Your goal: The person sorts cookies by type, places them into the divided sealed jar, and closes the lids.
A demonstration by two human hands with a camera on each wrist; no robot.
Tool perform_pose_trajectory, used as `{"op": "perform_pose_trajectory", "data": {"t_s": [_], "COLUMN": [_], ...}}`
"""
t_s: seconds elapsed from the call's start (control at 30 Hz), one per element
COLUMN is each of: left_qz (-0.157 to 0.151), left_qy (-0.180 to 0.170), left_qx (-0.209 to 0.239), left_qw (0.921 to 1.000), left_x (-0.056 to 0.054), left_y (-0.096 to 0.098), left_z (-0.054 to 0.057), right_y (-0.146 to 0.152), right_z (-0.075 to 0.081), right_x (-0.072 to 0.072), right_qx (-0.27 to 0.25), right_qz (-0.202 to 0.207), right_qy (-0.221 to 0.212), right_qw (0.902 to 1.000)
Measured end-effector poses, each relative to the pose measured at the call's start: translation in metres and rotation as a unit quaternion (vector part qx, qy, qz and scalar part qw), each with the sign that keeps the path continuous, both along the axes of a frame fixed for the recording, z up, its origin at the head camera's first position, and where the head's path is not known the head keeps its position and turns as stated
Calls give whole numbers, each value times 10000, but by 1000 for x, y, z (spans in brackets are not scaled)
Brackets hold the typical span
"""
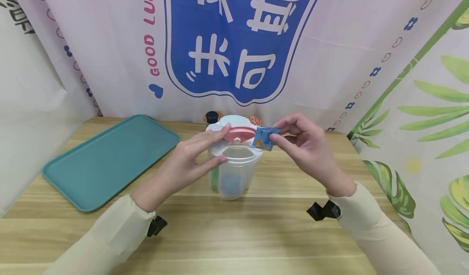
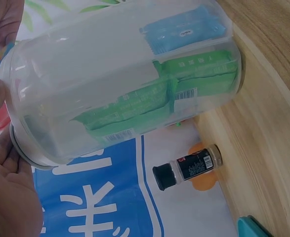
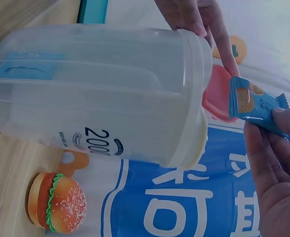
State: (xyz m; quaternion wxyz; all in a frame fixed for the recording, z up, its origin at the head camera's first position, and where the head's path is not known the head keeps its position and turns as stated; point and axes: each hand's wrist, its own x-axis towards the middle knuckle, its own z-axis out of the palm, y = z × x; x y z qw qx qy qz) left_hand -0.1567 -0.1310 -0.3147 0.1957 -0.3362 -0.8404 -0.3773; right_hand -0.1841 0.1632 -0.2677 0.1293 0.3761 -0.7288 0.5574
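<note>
A tall clear plastic storage container (image 1: 236,181) with compartments stands upright on the table. Its pink flap (image 1: 239,134) is raised, exposing the near opening; a light blue flap (image 1: 234,121) lies behind. Through the wall show a blue packet (image 2: 184,32) in one compartment and green packets (image 2: 130,106) in another. My left hand (image 1: 187,157) holds the container's top from the left, thumb at the near rim, a finger by the pink flap. Right of the opening, my right hand (image 1: 305,145) pinches a small blue biscuit packet (image 3: 256,103) between thumb and fingers, close beside the raised flap.
A teal tray (image 1: 106,161) lies at the left of the wooden table (image 1: 234,238). Behind the container are a black-capped seasoning bottle (image 2: 194,165) and a toy hamburger (image 3: 58,202). A printed curtain (image 1: 124,55) hangs along the back edge.
</note>
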Motion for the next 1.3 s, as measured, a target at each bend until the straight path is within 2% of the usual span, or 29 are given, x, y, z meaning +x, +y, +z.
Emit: {"op": "perform_pose_trajectory", "data": {"t_s": [0.23, 0.57, 0.77, 1.03, 1.3], "left_qz": [-18, -14, -85, -47, -81], "left_qy": [19, 32, 169, 184, 236], "left_qx": [22, 18, 44, 35, 52], "left_qw": [10000, 10000, 9998, 9998, 9997], "left_x": [0, 1, 0, -1, -1], "left_y": [0, -1, 0, -1, -1], "left_z": [0, -1, -1, -3, -4], "right_y": [-16, -30, -30, -27, -25], "right_z": [-5, -9, -11, -10, -11], "right_x": [5, 13, 11, 8, 8], "right_qx": [-40, 1116, 1508, 1867, 2518], "right_qz": [167, 61, 220, 407, 242], "right_qy": [282, 772, 725, 616, 884], "right_qw": [9995, 9907, 9857, 9796, 9634]}}
